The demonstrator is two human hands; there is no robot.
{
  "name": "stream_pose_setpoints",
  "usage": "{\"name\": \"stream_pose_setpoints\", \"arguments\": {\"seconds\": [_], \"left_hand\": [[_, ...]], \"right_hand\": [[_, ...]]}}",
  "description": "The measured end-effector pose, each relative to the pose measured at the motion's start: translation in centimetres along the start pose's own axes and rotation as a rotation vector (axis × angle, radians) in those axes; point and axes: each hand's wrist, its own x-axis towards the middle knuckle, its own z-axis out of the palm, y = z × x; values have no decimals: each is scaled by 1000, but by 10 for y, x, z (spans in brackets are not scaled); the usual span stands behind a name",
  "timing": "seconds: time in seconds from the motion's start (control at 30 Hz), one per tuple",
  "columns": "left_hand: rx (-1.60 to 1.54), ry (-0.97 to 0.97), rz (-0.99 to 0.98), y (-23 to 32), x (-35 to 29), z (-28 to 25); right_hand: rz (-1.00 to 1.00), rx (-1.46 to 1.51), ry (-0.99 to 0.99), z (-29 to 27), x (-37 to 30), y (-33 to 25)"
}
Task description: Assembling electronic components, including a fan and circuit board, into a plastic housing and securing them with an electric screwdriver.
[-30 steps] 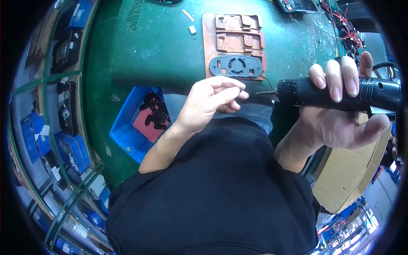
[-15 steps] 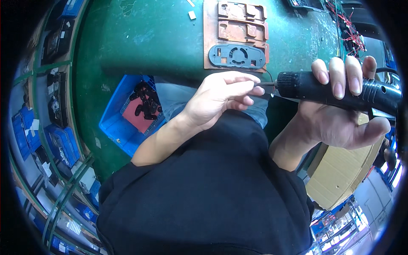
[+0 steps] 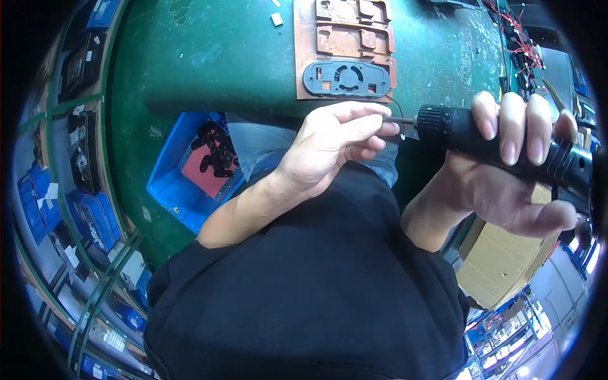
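My right hand (image 3: 506, 164) is wrapped around a black electric screwdriver (image 3: 459, 130), held level with its nose pointing left. From the nose sticks out a thin metal bit (image 3: 403, 120). My left hand (image 3: 339, 142) pinches the bit's tip between thumb and forefinger; whether a screw sits there is hidden by the fingers. Just beyond my left hand, a dark grey oval plastic cover (image 3: 347, 79) with a round slotted vent lies in the lowest place of a reddish-brown fixture board (image 3: 306, 38). The fixture's other recesses show no cover in them.
A green workbench (image 3: 209, 57) carries the fixture, with red and black wires (image 3: 522, 47) at the far right. Below its edge stands a blue crate (image 3: 168, 183) holding several black parts (image 3: 218, 149). A cardboard box (image 3: 500, 263) is at lower right, shelving (image 3: 95, 98) at left.
The view has shifted slightly, moving the fixture and cover left and up in the picture. My right hand and the screwdriver have tilted a little downward at the right. The left-hand pinch stays at the bit.
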Motion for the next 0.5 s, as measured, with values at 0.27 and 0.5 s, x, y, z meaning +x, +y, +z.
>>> {"name": "stream_pose_setpoints", "arguments": {"seconds": [0.27, 0.5], "left_hand": [[65, -62, -51, 6, 6, -14], [94, -84, 34, 2, 6, -8]], "right_hand": [[93, -57, -106, -6, 5, -4], [80, -107, -167, -1, 8, -4]]}}
